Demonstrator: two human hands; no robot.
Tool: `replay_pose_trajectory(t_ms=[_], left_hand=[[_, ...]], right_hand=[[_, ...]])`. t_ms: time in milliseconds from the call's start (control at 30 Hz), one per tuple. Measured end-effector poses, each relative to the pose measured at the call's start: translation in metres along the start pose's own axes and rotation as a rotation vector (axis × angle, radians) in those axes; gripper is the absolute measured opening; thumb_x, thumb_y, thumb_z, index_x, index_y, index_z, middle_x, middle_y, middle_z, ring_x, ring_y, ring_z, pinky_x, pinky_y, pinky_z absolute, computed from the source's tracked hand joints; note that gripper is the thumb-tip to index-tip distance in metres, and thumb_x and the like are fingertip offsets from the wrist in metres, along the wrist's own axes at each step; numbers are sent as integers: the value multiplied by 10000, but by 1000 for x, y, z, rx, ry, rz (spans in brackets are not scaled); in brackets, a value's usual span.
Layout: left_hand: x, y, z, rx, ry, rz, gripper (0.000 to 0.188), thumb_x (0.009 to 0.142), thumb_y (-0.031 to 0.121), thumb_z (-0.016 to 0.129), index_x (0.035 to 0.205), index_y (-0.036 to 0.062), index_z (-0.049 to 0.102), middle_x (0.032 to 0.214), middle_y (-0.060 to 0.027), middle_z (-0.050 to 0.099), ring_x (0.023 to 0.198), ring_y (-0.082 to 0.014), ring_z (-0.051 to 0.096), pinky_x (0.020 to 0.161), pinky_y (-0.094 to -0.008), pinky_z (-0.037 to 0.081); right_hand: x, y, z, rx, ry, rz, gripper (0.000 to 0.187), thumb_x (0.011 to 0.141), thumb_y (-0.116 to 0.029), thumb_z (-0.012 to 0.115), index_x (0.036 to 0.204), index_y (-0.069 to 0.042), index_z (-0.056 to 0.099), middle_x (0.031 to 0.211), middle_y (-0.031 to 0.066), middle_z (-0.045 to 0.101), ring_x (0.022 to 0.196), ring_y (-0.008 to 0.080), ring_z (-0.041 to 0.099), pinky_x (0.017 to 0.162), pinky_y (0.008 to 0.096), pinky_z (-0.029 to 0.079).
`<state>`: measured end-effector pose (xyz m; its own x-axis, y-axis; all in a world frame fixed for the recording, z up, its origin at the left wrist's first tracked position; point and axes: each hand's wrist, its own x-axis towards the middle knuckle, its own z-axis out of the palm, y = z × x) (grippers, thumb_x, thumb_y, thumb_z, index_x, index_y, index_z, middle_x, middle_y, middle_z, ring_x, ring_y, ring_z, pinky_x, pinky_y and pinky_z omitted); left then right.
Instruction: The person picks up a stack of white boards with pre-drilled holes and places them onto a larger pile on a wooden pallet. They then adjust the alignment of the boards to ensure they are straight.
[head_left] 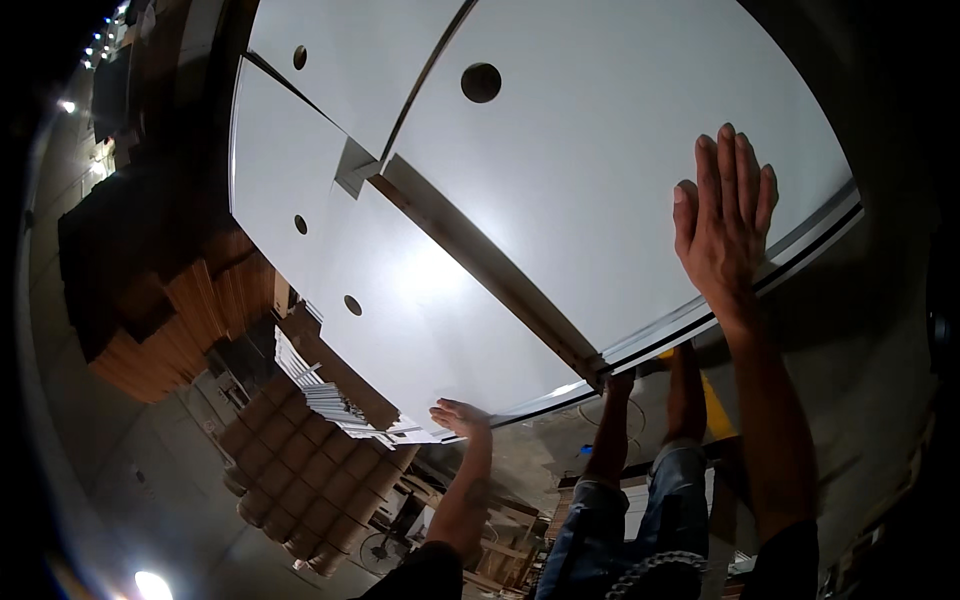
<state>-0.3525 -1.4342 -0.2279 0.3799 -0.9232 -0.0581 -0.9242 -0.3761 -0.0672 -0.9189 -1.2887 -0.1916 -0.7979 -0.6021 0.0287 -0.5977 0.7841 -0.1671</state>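
My right hand (722, 225) lies flat on a large white panel (580, 150), its fingers stretched toward the far side. The wrist crosses the panel's metal-looking near edge. Farther left, my left hand (462, 417) rests on the near edge of a second white panel (430, 320), fingers extended over its surface. Between these two panels runs a long brown edge strip (490, 275), where the right panel's surface and the left one do not meet flush. A third white panel (350, 50) lies at the far left. Round holes pierce the panels.
Stacked brown boards (190, 310) stand at the left. Below them are bundled brown rolls or boxes (310, 450) and a pile of thin white strips (325, 395). My legs (620, 510) stand close to the near edge. Something yellow (716, 405) is on the floor beyond them.
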Motion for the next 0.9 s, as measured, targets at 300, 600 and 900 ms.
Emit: replay_pose_trajectory(t_ms=[300, 600, 900], left_hand=[[2, 33, -30, 8, -85, 160, 704, 997, 486, 283, 1491, 2, 154, 1558, -210, 129, 1441, -329, 145, 1127, -500, 153], [-3, 318, -98, 29, -13, 957, 665, 978, 467, 387, 1507, 117, 188, 1561, -225, 67, 1443, -396, 81, 1083, -650, 77], [-16, 340, -94, -41, -236, 974, 615, 993, 494, 281, 1506, 168, 185, 1550, -248, 38, 1423, -462, 41, 1044, -700, 104]], right_hand=[[0, -2, -6, 23, 7, -9, 559, 945, -312, 500, 1431, -72, 362, 1499, 157, 318, 1396, 287, 291, 1138, 519, 147], [4, -16, -7, -43, 102, -63, 515, 974, -290, 436, 1430, -62, 362, 1521, 128, 295, 1416, 271, 253, 1139, 500, 157], [1, -12, -3, -65, 113, -68, 524, 977, -289, 425, 1441, -62, 343, 1530, 127, 275, 1405, 278, 269, 1127, 505, 179]])
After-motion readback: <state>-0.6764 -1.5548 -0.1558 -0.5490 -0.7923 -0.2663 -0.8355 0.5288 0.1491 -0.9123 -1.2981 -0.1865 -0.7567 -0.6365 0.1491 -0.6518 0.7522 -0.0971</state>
